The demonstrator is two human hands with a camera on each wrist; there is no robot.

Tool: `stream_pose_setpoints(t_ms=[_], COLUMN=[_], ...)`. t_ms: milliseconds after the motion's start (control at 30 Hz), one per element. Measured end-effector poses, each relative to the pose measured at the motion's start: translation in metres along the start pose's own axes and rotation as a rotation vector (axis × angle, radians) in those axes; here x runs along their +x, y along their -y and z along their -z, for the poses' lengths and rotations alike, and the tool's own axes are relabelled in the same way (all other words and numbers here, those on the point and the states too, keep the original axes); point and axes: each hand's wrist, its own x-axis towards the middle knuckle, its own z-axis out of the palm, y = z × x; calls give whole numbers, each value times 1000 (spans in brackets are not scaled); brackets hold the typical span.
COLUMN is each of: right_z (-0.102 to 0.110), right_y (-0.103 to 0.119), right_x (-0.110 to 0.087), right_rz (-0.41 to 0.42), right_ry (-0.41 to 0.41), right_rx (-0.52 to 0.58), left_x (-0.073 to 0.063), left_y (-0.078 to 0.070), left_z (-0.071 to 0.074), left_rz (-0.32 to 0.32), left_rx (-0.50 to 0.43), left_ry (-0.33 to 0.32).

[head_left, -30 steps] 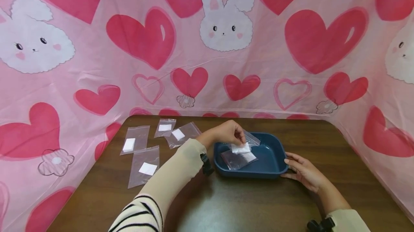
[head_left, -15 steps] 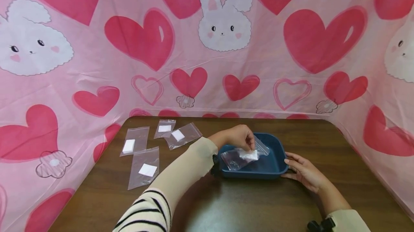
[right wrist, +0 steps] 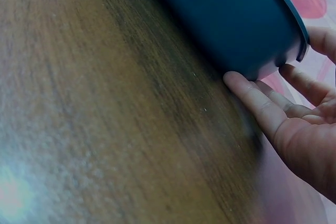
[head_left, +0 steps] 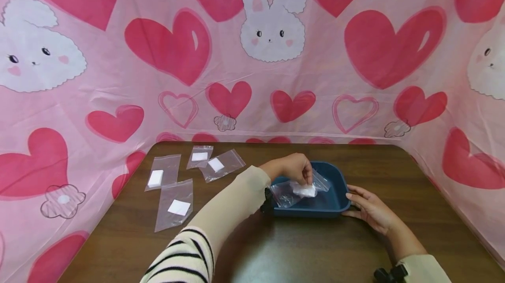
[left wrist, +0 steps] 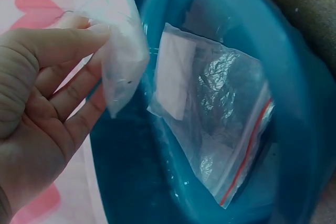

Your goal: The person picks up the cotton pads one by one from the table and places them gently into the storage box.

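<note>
My left hand (head_left: pixel 295 168) pinches a small clear zip bag (left wrist: pixel 125 43) with a white block inside. It holds this bag inside the blue rectangular tray (head_left: pixel 334 206), low over the tray's middle. In the left wrist view, another zip bag (left wrist: pixel 226 90) lies in the tray, with a red line along its seal and a white block at one end. My right hand (head_left: pixel 371 209) is at the tray's right end. In the right wrist view, its extended thumb and fingers touch the tray's outer wall near the base and rim.
On the wooden table (head_left: pixel 300 248), left of the tray, lie several clear bags with white blocks, among them a front bag (head_left: pixel 179 208), a left bag (head_left: pixel 155 178) and a back bag (head_left: pixel 199 156). A pink heart-patterned cloth (head_left: pixel 300 77) hangs behind and at the sides.
My left hand has moved right and down into the tray, carrying its bag lower over the bag lying there. My right hand has stayed at the tray's end.
</note>
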Motion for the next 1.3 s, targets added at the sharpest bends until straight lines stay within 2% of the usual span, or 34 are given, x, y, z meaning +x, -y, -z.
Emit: stream_pose_setpoints(t_ms=[100,333,533,900,1300], right_z=[-1,-1,-1,-2,-4], right_y=[1,1,1,1,2], right_x=[0,0,0,0,0], right_rz=[-8,-13,-23,-17,-24], right_ry=[-12,-12,-17,-6,-36], right_rx=[0,-15,-22,-23,-32], left_x=[0,-5,-10,-27,-44], left_y=[1,2,3,8,18], left_z=[-1,-1,1,2,-4], left_rz=[0,23,-1,-53,-96], left_rx=[-11,-139,-187,-211,-239], left_ry=[1,-18,-34,-86,-163])
